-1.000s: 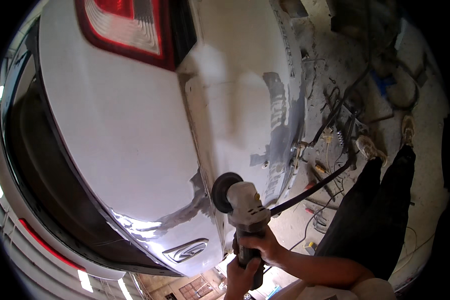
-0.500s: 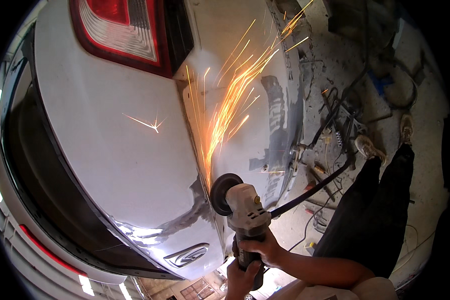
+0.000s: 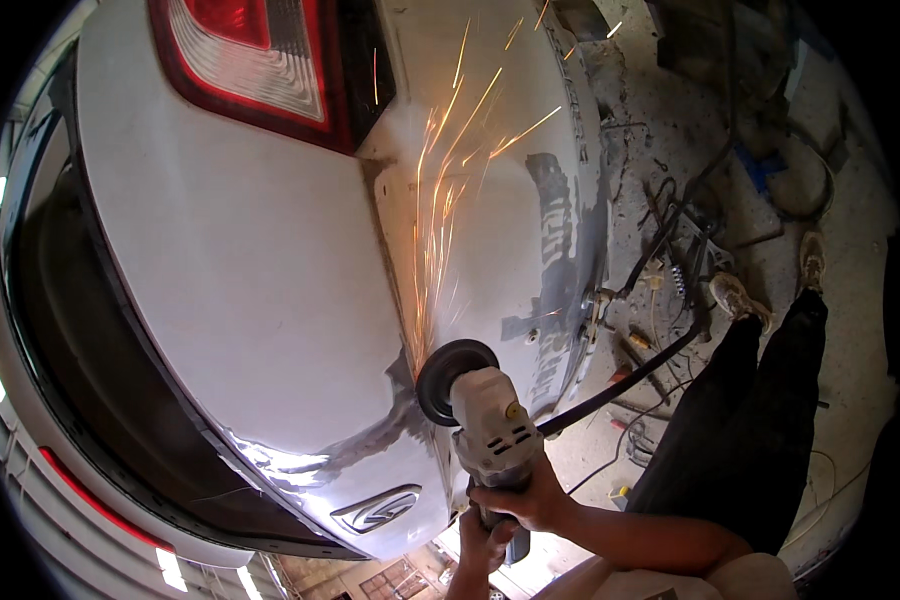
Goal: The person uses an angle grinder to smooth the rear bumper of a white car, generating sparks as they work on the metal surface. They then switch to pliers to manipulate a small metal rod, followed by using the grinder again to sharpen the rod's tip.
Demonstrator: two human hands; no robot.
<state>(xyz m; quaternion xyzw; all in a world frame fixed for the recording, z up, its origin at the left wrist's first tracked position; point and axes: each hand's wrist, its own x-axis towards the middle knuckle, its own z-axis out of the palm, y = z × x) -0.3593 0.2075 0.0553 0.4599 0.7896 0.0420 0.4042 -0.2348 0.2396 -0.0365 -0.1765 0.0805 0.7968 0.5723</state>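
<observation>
An angle grinder (image 3: pixel 488 425) with a grey head, dark body and round black disc (image 3: pixel 448 380) is held in both my hands. My right hand (image 3: pixel 525 497) wraps round its body just behind the head. Further back along the grip, my left hand (image 3: pixel 483 545) is closed on it, partly hidden. The disc is at the seam between two body panels of a light grey car (image 3: pixel 270 270). Orange sparks (image 3: pixel 430 270) stream from its edge up along the seam. Beside the disc lies a dark scraped patch (image 3: pixel 370 440) on the paint.
A red-and-clear tail light (image 3: pixel 270 60) sits above, and an oval emblem (image 3: pixel 380 510) below left. On the concrete floor (image 3: pixel 620 190) at right lie cables, a dark hose (image 3: pixel 620 385) and scattered tools. My legs (image 3: pixel 735 420) and shoes are among them.
The spark stream has thinned and now rises more steeply. The grinder head and disc have shifted slightly up. Both hands keep their hold.
</observation>
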